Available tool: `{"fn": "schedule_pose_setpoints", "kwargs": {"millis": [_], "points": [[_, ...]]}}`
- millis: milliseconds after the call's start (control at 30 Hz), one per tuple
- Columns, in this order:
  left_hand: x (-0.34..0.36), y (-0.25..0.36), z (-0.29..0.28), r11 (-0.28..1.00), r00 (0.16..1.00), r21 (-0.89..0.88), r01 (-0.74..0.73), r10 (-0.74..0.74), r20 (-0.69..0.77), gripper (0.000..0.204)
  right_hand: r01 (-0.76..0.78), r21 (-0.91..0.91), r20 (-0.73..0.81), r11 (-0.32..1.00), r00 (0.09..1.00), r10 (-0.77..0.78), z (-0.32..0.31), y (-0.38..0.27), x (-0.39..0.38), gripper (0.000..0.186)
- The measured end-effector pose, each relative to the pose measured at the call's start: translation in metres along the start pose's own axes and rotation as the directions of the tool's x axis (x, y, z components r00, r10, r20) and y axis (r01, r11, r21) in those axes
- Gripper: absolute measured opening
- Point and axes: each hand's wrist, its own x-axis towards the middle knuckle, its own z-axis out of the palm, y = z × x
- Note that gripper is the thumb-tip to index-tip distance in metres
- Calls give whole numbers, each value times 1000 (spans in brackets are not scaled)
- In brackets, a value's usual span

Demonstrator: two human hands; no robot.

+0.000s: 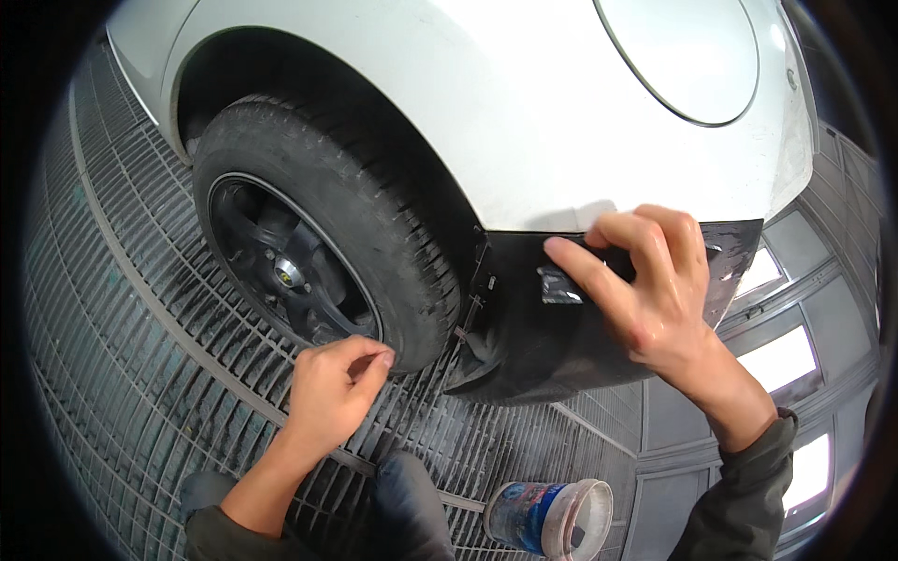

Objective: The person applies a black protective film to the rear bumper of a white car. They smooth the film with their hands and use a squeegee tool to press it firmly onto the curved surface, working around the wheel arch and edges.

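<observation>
My right hand [645,280] is curled over the black lower bumper [524,346] of a white car [524,122], holding a small dark, glossy sheet [561,286] against it, just below the seam with the white panel. My left hand [332,383] is pinched closed in front of the black tyre [402,252], by the lower edge of its dark wheel rim [337,280]; whatever its fingertips might hold is hidden or too small to name. Small clips or fasteners [488,280] line the bumper's edge beside the tyre.
A bucket [524,514] with a pale rim lies or stands below the bumper on the metal grating floor [122,327], near my knees [407,496]. Grey panelled walls with bright lit panels [776,360] curve along the right.
</observation>
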Motion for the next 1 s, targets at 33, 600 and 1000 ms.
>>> {"fn": "schedule_pose_setpoints", "kwargs": {"millis": [33, 600, 1000], "points": [[2, 0, 4, 1000, 1000, -26, 2, -2, 6, 12, -8, 22, -1, 1000, 1000, 8, 5, -3, 7, 41], [0, -4, 4, 1000, 999, 19, 13, -13, 31, 13, 53, -77, 15, 996, 999, -52, -4, 4, -14, 60], [-2, -3, 3, 998, 999, 65, -13, 11, 41, 15, 40, -44, 51, 998, 998, -37, -7, 1, 0, 54]]}}
